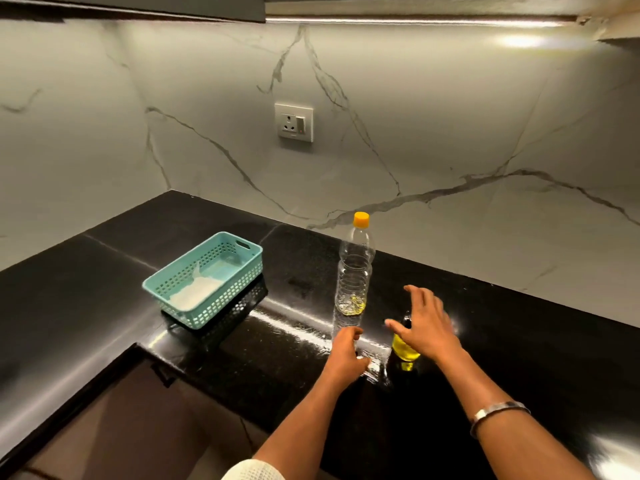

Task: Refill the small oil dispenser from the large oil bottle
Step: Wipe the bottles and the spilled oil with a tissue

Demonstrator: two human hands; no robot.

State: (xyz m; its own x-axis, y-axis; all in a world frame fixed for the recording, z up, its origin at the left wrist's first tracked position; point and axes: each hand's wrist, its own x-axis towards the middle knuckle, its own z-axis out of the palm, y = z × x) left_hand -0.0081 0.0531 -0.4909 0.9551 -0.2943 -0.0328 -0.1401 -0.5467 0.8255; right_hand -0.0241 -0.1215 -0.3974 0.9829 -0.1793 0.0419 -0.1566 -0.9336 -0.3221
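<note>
A tall clear plastic oil bottle (355, 271) with an orange cap stands upright on the black counter, with only a little yellow oil at its bottom. Right of it stands the small oil dispenser (403, 348), filled with yellow oil, its dark top mostly hidden behind my right hand. My right hand (424, 323) hovers over the dispenser with fingers spread and holds nothing. My left hand (346, 351) is just in front of the large bottle's base, fingers loosely curled, with nothing in it; whether it touches the bottle is unclear.
A teal perforated basket (204, 277) with a white cloth inside sits to the left on the glossy black counter (104, 306). A marble wall with a power socket (294, 122) rises behind. The counter's front edge runs along the lower left.
</note>
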